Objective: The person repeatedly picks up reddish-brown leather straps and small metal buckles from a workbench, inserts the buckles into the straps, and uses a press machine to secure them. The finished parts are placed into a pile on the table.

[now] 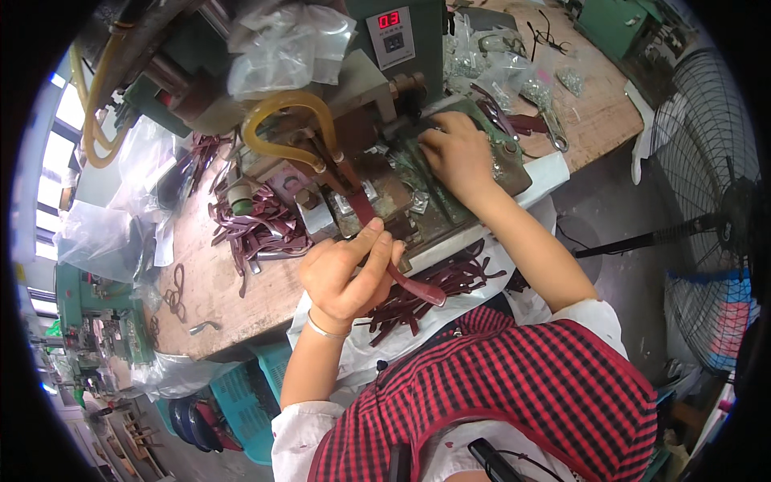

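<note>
My left hand [345,277] is closed on a maroon eyeglass temple [418,287], pinching it between thumb and fingers. The temple's far end lies under the head of a green press machine [347,178], and its curved tip points toward me. My right hand [459,157] rests on the right side of the machine's bed, fingers curled and fingertips down among dark metal parts. What those fingers hold, if anything, is hidden. Small shiny metal pieces [418,202] lie on the bed between my hands.
Maroon temples are heaped left of the press [255,225] and on white paper before me [434,291]. A yellow hose [291,96] loops above my left hand. Bags of small parts [526,84] and glasses [550,38] lie back right. A caged fan [707,193] stands right.
</note>
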Available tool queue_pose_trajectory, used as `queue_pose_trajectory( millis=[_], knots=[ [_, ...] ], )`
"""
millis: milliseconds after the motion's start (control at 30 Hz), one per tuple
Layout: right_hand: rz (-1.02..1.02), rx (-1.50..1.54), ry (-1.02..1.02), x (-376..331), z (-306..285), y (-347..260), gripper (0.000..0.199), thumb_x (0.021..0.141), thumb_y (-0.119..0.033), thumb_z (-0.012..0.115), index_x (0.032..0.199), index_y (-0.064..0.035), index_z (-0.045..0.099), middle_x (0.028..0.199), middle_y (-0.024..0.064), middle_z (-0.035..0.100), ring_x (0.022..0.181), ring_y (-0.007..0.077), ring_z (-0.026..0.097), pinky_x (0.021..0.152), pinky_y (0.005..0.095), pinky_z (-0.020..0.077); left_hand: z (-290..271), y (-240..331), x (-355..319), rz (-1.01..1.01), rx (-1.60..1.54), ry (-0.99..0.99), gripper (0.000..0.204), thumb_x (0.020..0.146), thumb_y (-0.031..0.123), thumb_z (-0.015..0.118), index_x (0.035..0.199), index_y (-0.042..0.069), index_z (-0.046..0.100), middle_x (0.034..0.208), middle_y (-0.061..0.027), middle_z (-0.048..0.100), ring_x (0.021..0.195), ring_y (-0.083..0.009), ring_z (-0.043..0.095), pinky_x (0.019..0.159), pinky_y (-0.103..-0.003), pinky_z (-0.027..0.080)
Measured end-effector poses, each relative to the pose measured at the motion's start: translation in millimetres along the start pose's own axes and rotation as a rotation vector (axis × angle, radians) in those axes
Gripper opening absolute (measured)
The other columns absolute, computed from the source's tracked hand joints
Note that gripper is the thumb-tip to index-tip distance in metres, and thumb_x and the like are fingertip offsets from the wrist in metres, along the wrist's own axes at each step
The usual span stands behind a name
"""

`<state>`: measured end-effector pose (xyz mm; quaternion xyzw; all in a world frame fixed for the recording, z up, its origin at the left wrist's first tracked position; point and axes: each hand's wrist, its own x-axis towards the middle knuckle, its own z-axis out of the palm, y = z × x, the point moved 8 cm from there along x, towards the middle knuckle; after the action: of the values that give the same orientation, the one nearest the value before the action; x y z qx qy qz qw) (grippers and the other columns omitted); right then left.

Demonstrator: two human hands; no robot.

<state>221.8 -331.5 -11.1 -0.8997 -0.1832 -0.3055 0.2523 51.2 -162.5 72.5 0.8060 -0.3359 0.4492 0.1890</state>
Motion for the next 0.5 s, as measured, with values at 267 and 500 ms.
queue_pose_trajectory(
  millis=[267, 500],
  knots=[
    [0.35, 0.341, 0.093, -43, -39, 49, 0.015, 0.086, -0.011, 0.078, 0.1, -0.0047, 0.077, 0.097, 0.0051, 0.074, 0.09, 0.0187, 0.068, 0.079, 0.0334, 0.0538, -95, 7, -63, -0.303, 0.29, -0.119, 0.02, 0.083, -0.008, 0.072, 0.101, 0.001, 0.073, 0.101, -0.0202, 0.076, 0.078, -0.0276, 0.072, 0.066, -0.034, 0.055],
    [0.64, 0.906, 0.126, -40, -8, 58, 0.014, 0.093, -0.007, 0.074, 0.105, -0.0014, 0.075, 0.092, 0.0002, 0.074, 0.083, 0.0068, 0.065, 0.077, 0.0216, 0.0504, -76, -82, -77, -0.216, 0.397, -0.595, 0.01, 0.084, 0.006, 0.07, 0.093, 0.005, 0.071, 0.097, -0.0073, 0.065, 0.091, -0.0259, 0.061, 0.082, -0.039, 0.049]
  ],
)
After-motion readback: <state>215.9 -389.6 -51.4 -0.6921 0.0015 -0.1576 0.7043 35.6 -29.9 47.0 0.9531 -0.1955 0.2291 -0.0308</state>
